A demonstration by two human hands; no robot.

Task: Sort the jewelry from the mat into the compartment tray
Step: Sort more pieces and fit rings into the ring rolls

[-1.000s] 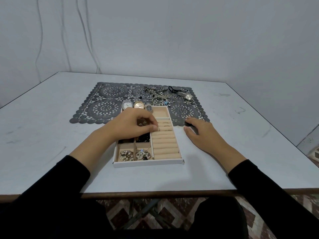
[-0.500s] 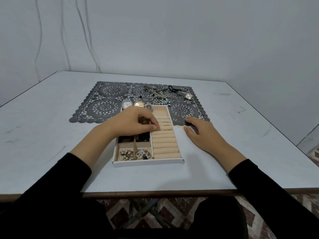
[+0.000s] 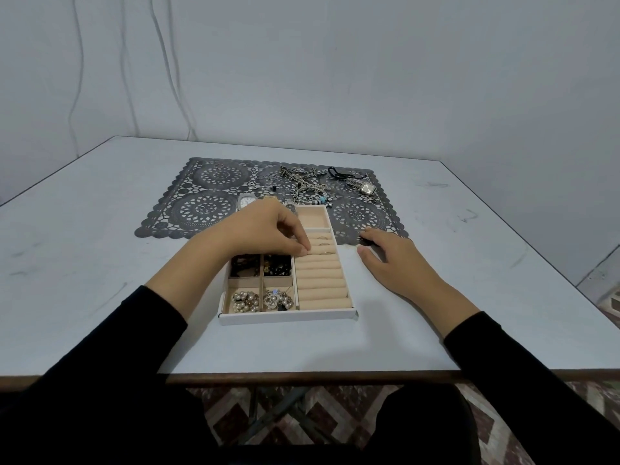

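Observation:
The beige compartment tray [image 3: 288, 317] sits on the table in front of the dark lace mat [image 3: 204, 209]. My left hand [image 3: 265, 231] hovers over the tray, its thumb and fingertips pinched together at the left end of the ring rolls [image 3: 322, 280], apparently on a small ring that stays mostly hidden. Three thin rings [image 3: 324, 244] sit in the upper rolls. My right hand [image 3: 391, 260] lies flat on the table right of the tray, fingertips at the mat's edge. Chains and bracelets [image 3: 303, 182], loose rings [image 3: 271, 177] and a square watch [image 3: 367, 188] lie on the mat.
A round watch [image 3: 245, 201] peeks out behind my left hand. The tray's left compartments hold pearl earrings [image 3: 245, 300], heart pieces [image 3: 276, 299] and dark items [image 3: 276, 265]. The table's front edge [image 3: 302, 375] is close to my body; the wall stands behind.
My left hand's fingertips have slid slightly toward me along the ring rolls. My right hand has not moved.

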